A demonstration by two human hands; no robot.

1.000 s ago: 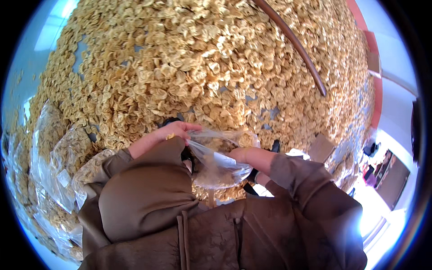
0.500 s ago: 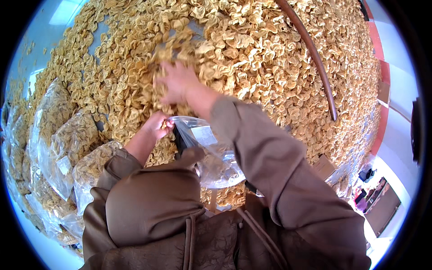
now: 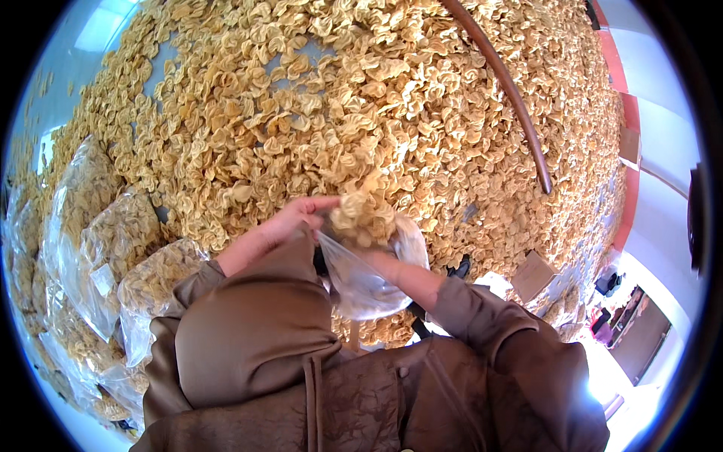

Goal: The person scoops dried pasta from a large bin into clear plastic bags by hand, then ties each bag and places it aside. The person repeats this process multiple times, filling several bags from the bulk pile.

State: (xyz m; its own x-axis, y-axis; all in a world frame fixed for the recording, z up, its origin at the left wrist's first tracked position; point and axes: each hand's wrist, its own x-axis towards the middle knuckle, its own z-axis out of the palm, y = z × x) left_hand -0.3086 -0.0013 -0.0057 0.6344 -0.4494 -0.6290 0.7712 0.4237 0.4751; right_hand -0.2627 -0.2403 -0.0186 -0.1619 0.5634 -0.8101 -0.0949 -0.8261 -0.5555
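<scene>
A clear plastic bag (image 3: 361, 290) hangs in front of me, its mouth facing away toward the pile. My left hand (image 3: 305, 216) pinches the bag's near left rim between closed fingers. A blurred clump of curled yellowish dried slices (image 3: 363, 218) is at the bag's mouth, between my hands. My right hand (image 3: 380, 264) is at the bag, just below this clump. Slices and plastic hide its fingers, so their grip does not show. Beyond both hands spreads a wide layer of the same slices (image 3: 248, 143).
Filled clear bags (image 3: 124, 233) crowd the left side. A long curved brown rod (image 3: 512, 87) lies across the slices at the upper right. A cardboard piece (image 3: 533, 275) sits to the right. A white wall with a red band (image 3: 631, 203) bounds the far right.
My right hand has drawn back from the slices to the bag, and a clump of slices is now at its mouth. The left hand has shifted slightly right, still on the rim.
</scene>
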